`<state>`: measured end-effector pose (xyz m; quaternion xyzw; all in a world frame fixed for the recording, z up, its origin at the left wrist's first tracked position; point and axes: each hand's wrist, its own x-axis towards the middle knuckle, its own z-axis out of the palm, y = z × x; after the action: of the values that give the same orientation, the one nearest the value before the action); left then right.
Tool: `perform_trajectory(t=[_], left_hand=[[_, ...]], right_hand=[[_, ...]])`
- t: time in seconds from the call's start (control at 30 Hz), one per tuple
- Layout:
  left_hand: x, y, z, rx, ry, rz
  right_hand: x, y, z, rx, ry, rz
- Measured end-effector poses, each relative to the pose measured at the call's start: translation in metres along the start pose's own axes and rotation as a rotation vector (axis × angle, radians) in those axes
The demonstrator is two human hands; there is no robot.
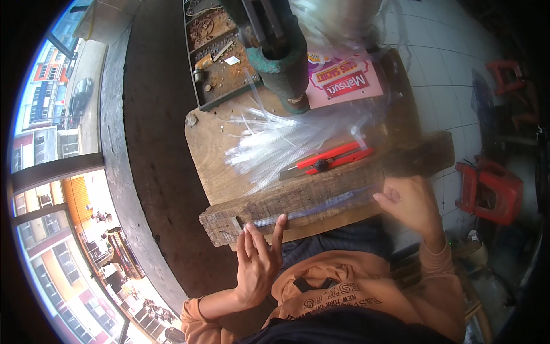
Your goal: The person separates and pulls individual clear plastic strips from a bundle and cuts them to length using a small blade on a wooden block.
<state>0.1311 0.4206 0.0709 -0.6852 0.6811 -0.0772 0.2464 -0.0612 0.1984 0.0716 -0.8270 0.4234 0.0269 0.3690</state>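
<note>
Left hand (258, 268), loosely spread, touches the clear strip (339, 201) running toward three o'clock; right hand (413, 205) half-curled, hold unclear.

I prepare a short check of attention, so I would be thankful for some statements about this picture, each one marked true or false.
1. The red cutter lies on the far side of the wooden beam. True.
2. The left hand has fingers at the clear strip along the beam. True.
3. The right hand holds the red cutter. False: the cutter lies unheld.
4. The pink sheet is farther from the hands than the cutter. True.
5. The red stools stand at the left of the picture. False: they are at the right.
</note>
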Motion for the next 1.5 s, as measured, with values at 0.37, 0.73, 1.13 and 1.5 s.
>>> perform_trajectory(t=[0.37, 0.73, 1.13, 1.5], left_hand=[[0.0, 0.002, -0.001, 0.007, 0.012, -0.024], [0.001, 0.002, -0.001, -0.025, 0.021, -0.024], [0.0, 0.002, 0.004, 0.002, 0.027, -0.003], [-0.001, 0.0, 0.001, -0.027, 0.034, 0.002]], right_hand=[[-0.001, 0.0, 0.004, -0.06, 0.092, -0.09], [0.0, -0.006, -0.001, 0.063, 0.111, -0.224], [0.022, -0.002, -0.005, 0.045, 0.036, -0.114], [0.017, 0.029, 0.02, -0.193, 0.411, -0.581]])
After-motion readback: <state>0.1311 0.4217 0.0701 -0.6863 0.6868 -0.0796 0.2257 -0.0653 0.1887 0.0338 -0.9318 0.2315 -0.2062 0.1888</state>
